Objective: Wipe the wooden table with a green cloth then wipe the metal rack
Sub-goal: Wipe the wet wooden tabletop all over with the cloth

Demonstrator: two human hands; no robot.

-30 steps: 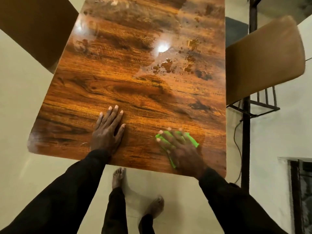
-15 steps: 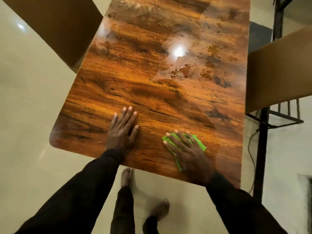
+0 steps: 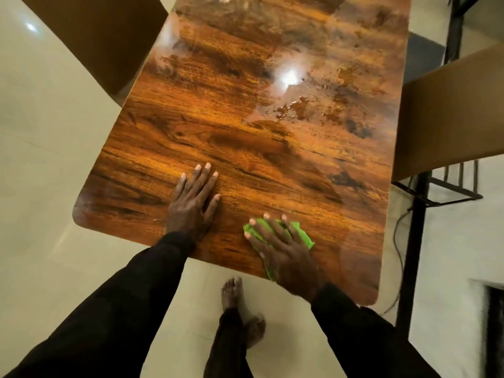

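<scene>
The glossy wooden table [image 3: 245, 137] fills the middle of the head view, with wet patches [image 3: 300, 109] toward its far right. My right hand [image 3: 283, 249] presses flat with spread fingers on the green cloth [image 3: 304, 233] near the table's front edge. My left hand [image 3: 192, 203] rests flat on the bare wood, to the left of the cloth. The black metal rack [image 3: 417, 214] stands to the right of the table, partly hidden by a chair.
A tan chair back [image 3: 447, 115] overhangs the table's right side. A dark brown chair [image 3: 101, 36] stands at the far left corner. A cable [image 3: 401, 252] hangs beside the rack. My bare feet [image 3: 240, 306] stand on the pale tiled floor below the front edge.
The view has shifted, so the table sits further right in frame. My right hand has slid the cloth a little to the left, toward my left hand, which stays planted.
</scene>
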